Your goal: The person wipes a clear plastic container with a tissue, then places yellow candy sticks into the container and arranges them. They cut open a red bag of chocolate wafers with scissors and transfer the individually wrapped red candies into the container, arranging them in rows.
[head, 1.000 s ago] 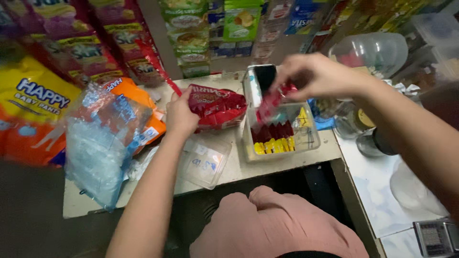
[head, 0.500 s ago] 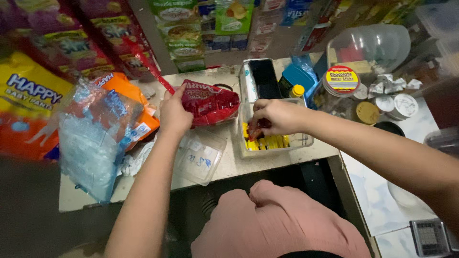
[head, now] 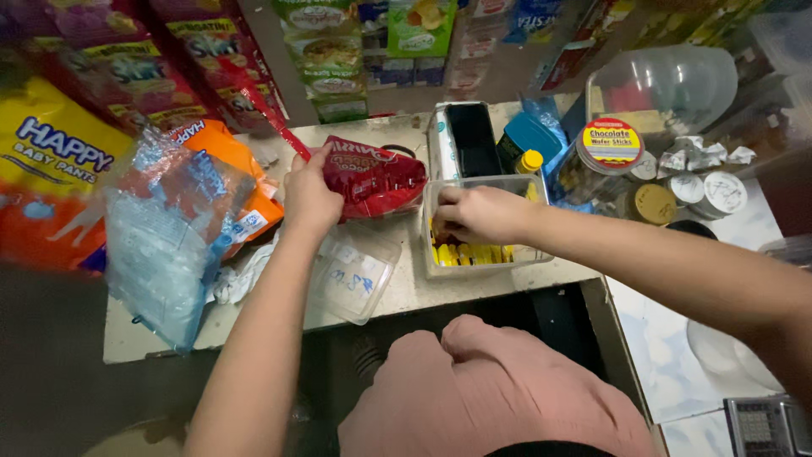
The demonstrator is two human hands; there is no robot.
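Glossy red bag (head: 372, 176) — crumpled, left hand (head: 309, 199) fingers pinching it; right hand (head: 474, 213) fingers curled in clear box (head: 440, 262).

A pale counter (head: 406, 292) is seen, on which a clear plastic box (head: 482, 227), a loose clear lid (head: 355, 272), a red snack bag (head: 372, 176) and crumpled plastic bags (head: 169, 237) are laid.

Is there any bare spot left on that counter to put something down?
A bare strip of counter lies along the front edge, between the clear lid and the clear box. Elsewhere it is crowded: the red bag, jars, plastic bags.
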